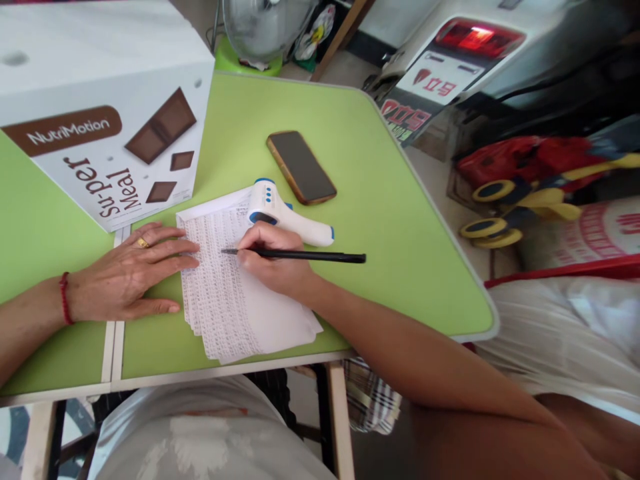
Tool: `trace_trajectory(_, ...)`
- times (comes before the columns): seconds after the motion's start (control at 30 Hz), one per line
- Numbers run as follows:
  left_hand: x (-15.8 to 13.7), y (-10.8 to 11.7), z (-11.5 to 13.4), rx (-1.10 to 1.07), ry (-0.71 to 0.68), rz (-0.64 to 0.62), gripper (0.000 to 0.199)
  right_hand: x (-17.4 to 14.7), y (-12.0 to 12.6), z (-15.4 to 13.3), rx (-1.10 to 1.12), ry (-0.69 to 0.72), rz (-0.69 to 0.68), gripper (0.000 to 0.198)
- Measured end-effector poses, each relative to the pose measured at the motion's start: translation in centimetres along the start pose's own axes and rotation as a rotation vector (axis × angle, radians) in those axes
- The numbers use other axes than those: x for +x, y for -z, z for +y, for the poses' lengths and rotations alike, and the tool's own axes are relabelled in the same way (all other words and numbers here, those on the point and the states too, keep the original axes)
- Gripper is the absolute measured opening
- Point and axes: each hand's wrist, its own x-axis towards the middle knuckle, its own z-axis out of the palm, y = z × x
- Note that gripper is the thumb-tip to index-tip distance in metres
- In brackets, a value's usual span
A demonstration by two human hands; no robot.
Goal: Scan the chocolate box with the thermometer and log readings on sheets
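Note:
My right hand is closed in a pinch around a slim black pen, its tip on or just above a sheet of paper. The paper lies on a small uneven stack, its left part covered in rows of handwriting and its lower right part blank. My left hand, with a gold ring and a red cord bracelet, rests flat, fingers spread and fingertips on the sheet's left edge. Just beyond my right hand, a white and blue infrared thermometer lies partly over the paper.
A dark-screened phone lies on the green folding table. At the far left stands a large white NutriMotion box. Beyond the table are a fan, a white vehicle with a red tail light and yellow-handled items.

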Motion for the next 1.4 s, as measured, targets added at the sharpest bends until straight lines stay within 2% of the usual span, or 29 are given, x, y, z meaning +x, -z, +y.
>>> trace_trajectory(0.47, -0.03, -0.08, -0.03, -0.01, 0.011, 0.006, 0.053, 0.04, 0.18, -0.04, -0.009, 0.05, -0.038, 0.011)
trace_trajectory(0.7, 0.03, -0.11, -0.06, -0.003, 0.003, 0.008, 0.053, 0.03, 0.25, 0.04, -0.02, -0.001, -0.025, 0.009)
trace_trajectory(1.03, -0.03, -0.14, -0.05, -0.037, 0.013, 0.013, 0.051, 0.15, 0.32, -0.08, -0.018, 0.005, 0.012, 0.01)
trace_trajectory(1.23, 0.0, -0.09, -0.01, -0.023, 0.012, 0.006, 0.051, 0.17, 0.31, -0.08, -0.01, 0.016, -0.017, 0.009)
trace_trajectory(1.4, 0.01, -0.02, -0.03, -0.014, 0.009, -0.002, 0.052, 0.16, 0.31, -0.08, -0.033, -0.035, 0.0, 0.008)
